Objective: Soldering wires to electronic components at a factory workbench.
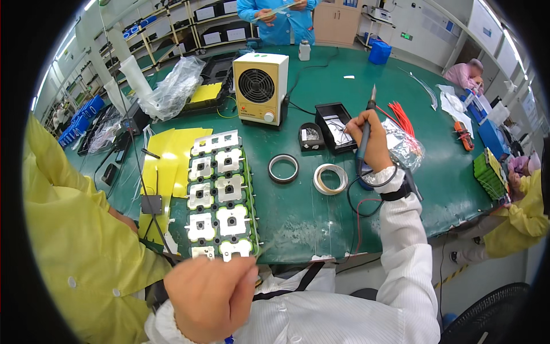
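Observation:
My right hand (373,139) is closed around a soldering iron (362,152), held upright above the table with its metal tip pointing up and its cord hanging by my wrist. My left hand (212,295) is curled closed at the near end of a battery pack (216,192); whatever its fingers pinch, if anything, is hidden. The pack lies lengthwise away from me, with silver plates in two rows over green-edged black holders. Between pack and iron lie a black tape roll (283,168) and a pale tape roll (330,179).
A fan box (260,89) stands beyond the pack, beside small black trays (335,127). Yellow sheets (166,155) lie left of the pack. Red wires (403,119) and clear plastic are right of my hand. A person in yellow (80,241) is close on my left; others surround the green table (298,229).

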Motion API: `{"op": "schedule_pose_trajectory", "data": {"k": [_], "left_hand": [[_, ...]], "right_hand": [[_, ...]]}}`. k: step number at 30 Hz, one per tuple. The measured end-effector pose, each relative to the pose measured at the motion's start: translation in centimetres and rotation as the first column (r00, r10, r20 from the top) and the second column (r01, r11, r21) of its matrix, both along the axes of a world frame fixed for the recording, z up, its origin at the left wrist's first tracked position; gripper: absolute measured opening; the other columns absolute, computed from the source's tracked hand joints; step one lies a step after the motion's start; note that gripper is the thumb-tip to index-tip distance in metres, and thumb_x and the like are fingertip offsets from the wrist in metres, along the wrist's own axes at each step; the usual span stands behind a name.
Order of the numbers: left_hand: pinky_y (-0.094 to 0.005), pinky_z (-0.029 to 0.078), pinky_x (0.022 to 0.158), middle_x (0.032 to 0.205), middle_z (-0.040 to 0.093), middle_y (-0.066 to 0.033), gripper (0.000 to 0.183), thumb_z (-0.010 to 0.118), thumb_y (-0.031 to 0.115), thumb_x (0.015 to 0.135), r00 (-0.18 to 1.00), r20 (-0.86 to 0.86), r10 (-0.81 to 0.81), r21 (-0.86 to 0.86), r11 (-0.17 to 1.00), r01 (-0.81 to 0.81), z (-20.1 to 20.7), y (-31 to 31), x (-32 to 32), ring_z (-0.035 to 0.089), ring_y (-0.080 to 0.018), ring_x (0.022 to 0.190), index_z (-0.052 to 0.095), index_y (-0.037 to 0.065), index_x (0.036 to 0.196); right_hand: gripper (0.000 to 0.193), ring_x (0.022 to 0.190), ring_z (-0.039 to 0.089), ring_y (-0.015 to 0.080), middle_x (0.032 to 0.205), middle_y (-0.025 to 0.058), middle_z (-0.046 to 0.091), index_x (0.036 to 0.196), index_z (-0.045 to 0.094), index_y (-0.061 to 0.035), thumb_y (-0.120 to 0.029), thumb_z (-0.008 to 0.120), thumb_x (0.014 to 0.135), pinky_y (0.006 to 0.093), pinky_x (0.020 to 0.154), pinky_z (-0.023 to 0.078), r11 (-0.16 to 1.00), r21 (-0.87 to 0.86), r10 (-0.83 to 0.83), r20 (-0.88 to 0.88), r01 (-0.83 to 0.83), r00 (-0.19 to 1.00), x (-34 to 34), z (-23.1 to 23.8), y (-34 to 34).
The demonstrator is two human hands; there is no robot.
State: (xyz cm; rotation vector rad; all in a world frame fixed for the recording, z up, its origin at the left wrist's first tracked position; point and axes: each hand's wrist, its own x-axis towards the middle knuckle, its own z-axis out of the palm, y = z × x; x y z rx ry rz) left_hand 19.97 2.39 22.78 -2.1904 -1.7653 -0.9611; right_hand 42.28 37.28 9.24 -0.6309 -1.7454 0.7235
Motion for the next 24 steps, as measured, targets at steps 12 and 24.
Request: {"op": "schedule_pose_trajectory", "data": {"k": [12,24], "left_hand": [[-0.0211,0.042,0.055,0.105,0.073,-0.0130,0.009,0.065,0.007,0.094,0.743,0.632,0.222,-0.493,0.854,0.164,-3.1,4.3,3.2,0.049,-0.0014,0.060,0.064,-0.001,0.098],[-0.0232,0.045,0.074,0.146,0.044,-0.0143,0.015,0.067,0.014,0.096,0.383,0.907,-0.175,-0.133,0.744,0.654,-0.6,10.7,5.7,0.057,-0.0070,0.086,0.062,0.000,0.101]], "right_hand": [[0.025,0.076,0.071,0.0160,0.090,0.0115,0.066,0.096,0.040,-0.0072,0.003,0.063,0.095,0.0249,0.059,0.057,0.793,-0.282,0.417,-0.395,-0.540,0.819,-3.9,4.7,-9.0],[0.016,0.090,0.073,0.0227,0.105,0.0150,0.060,0.114,0.036,-0.0113,-0.003,0.046,0.104,0.0380,0.077,0.065,0.748,0.037,0.534,-0.626,-0.662,0.568,-0.6,13.4,-14.0]]}}
